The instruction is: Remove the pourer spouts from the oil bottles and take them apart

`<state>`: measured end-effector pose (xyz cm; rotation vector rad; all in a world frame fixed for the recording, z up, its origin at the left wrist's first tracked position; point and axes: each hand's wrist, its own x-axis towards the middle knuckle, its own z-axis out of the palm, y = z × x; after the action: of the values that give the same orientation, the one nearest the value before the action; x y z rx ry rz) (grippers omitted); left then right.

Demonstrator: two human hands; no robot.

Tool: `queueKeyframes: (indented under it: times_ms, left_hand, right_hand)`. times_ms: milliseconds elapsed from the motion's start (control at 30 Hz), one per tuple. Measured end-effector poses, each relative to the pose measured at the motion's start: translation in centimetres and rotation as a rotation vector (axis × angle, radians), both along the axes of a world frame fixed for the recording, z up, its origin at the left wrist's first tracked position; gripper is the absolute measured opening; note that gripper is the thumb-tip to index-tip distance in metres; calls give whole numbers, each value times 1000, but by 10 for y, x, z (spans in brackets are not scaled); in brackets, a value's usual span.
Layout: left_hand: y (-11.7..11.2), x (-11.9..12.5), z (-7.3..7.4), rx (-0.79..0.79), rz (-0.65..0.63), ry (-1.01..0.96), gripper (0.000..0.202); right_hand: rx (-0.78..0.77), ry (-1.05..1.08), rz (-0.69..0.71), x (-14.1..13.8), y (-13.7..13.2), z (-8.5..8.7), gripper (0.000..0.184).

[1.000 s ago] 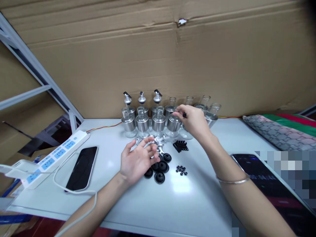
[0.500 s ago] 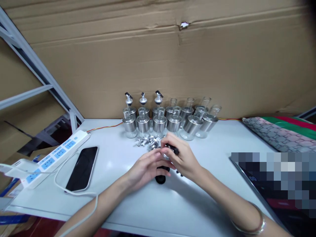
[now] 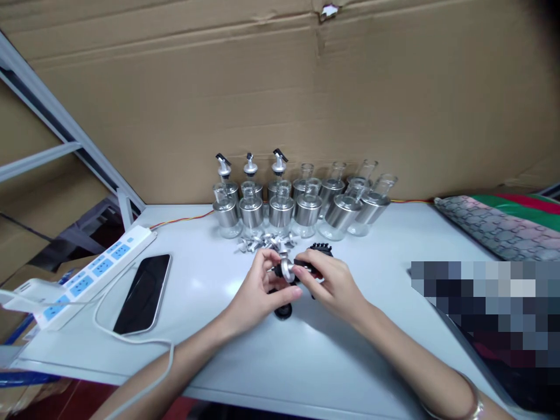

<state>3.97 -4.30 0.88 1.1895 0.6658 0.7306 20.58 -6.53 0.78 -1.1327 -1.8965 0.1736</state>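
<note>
A silver bottle pourer with a black stopper end is held level between my hands, above the table. My left hand is closed around its black end, thumb stretched out below. My right hand pinches the spout side; a dark piece shows under its fingers, partly hidden. Below my left thumb lies a black round part. Just beyond my hands is a pile of silver spout pieces, and several small black pieces sit behind my right hand.
Glass bottles with steel sleeves stand in two rows along the cardboard wall; three at the back carry pourers. A phone, a power strip and a white cable are left. A blurred-out dark object lies right.
My left hand has gone from loosely spread fingers to a grip on the pourer's black end. My right hand has turned and lowered, and the silver pourer now shows between both hands.
</note>
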Motion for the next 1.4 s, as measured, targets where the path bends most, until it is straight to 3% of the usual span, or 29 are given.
queueKeyframes:
  times_ms: [100,267,467,567,700,867,1033,1200,1400]
  left_hand:
    - [0,-1,0,123,-56,113,43]
    - [5,-5,-2,461,23,317,27]
    - [4,-5,-7,498,20,359,26]
    - [1,-3,-6,462,40,324,26]
    - [3,-7,-5,507,92,285,28]
    - [9,-10,-6,607,128,327,26]
    - [8,-7,-3,586,92,296,25]
    - [7,-7,0,659,71,332,22]
    - [8,-8,-2,745,55,402,22]
  right_hand:
    - [113,-78,58,-1,0,-2,23]
    - [160,-221,-66,0,1,-3,34]
    - [205,-352,-159,-2,0,-8,43]
    - [149,-271,-157,-1,0,-11,44]
    - [17,-68,-261,7,2,-7,45]
    - [-129,86,-410,35,16,3,28]
    - [-395,169,-464,65,29,-10,15]
    - [-502,134,-383,75,32,-20,9]
    - [-555,-10,-417,68,31,-19,12]
